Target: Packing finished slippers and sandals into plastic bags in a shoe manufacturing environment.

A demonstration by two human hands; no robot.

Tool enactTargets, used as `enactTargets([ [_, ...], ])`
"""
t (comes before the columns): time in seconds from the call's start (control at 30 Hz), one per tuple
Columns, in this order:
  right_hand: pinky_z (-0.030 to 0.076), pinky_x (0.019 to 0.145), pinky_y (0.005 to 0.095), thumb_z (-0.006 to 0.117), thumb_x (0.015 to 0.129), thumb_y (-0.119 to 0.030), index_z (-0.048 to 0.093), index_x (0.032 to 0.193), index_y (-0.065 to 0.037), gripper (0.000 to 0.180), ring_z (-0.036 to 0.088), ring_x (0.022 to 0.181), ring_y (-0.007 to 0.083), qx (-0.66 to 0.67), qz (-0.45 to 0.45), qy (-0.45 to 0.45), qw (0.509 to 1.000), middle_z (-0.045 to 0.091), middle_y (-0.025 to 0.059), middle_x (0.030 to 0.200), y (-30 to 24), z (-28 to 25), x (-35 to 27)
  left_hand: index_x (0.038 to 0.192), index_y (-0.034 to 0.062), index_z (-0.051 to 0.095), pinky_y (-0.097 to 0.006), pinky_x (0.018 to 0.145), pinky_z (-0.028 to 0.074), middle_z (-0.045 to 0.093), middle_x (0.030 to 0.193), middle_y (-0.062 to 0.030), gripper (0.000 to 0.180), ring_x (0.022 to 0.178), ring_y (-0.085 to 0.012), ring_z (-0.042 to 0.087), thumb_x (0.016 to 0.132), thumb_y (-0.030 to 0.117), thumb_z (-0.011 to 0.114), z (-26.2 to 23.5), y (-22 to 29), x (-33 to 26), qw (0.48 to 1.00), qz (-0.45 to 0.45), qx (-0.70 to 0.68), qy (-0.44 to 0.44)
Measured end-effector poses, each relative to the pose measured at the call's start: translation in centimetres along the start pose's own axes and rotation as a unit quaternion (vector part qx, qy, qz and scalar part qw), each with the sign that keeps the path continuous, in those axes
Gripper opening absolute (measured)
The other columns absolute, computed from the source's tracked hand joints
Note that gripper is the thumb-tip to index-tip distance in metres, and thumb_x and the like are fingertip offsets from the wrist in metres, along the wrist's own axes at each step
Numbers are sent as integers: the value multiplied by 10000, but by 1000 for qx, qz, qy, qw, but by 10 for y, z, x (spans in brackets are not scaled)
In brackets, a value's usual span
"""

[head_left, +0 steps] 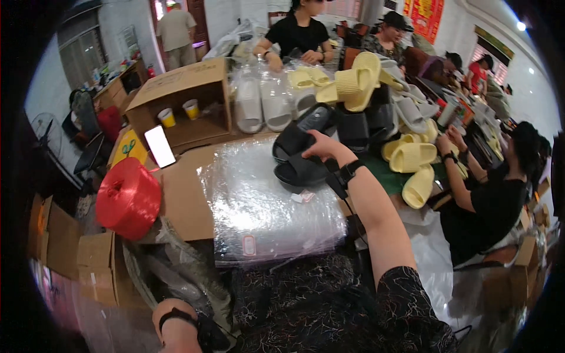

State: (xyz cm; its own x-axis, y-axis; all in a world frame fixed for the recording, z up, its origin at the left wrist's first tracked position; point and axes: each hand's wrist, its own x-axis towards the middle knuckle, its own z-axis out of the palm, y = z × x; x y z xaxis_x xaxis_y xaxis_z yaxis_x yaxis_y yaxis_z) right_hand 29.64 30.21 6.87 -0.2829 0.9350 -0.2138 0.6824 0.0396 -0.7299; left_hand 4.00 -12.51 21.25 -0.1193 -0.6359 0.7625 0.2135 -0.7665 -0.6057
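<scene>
Your left hand [172, 308] sits lower left, fingers hidden so can't tell its state, and past the clear plastic stack [265, 203] your right hand [321, 146] pinches 2 black slippers [293, 140] near frame centre, probably light, bendy foam, best held by their inner sides.

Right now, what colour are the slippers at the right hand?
The slippers are black, clearest in head view.
</scene>
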Motion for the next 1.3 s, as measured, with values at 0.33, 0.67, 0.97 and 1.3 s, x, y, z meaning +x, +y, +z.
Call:
enactTargets([
  [0.33,450,578,248,753,812,-133,582,1075,10,345,573,661,100,354,-95,-8,931,600,-3,819,-51,17,-71,1131,67,622,-435,979,443,586,1274,-162,393,1183,-374,543,829,302,708,-66,-8,-197,598,-567,148,-547],
  [0.67,531,832,345,659,874,-64,430,1204,68,424,631,878,177,518,-97,-119,841,589,123,1035,-82,68,-148,1167,76,625,-508,1112,306,553,1326,-134,525,1302,-365,430,758,389,728,-68,-11,-280,552,-581,69,-594],
  [0.97,508,795,413,757,747,-511,591,1210,29,730,619,910,343,-187,-201,69,959,615,204,1001,-12,112,-96,1069,76,673,-470,1111,312,587,1268,-129,439,1261,-349,461,728,343,744,-67,-8,-286,620,-581,61,-524],
  [1.3,485,750,448,734,783,-491,610,903,16,536,606,863,378,-122,-233,-50,963,609,230,920,7,96,-73,1065,67,674,-481,1125,299,602,1243,-130,488,1259,-355,466,737,424,727,-75,-2,-301,620,-559,98,-541],
])
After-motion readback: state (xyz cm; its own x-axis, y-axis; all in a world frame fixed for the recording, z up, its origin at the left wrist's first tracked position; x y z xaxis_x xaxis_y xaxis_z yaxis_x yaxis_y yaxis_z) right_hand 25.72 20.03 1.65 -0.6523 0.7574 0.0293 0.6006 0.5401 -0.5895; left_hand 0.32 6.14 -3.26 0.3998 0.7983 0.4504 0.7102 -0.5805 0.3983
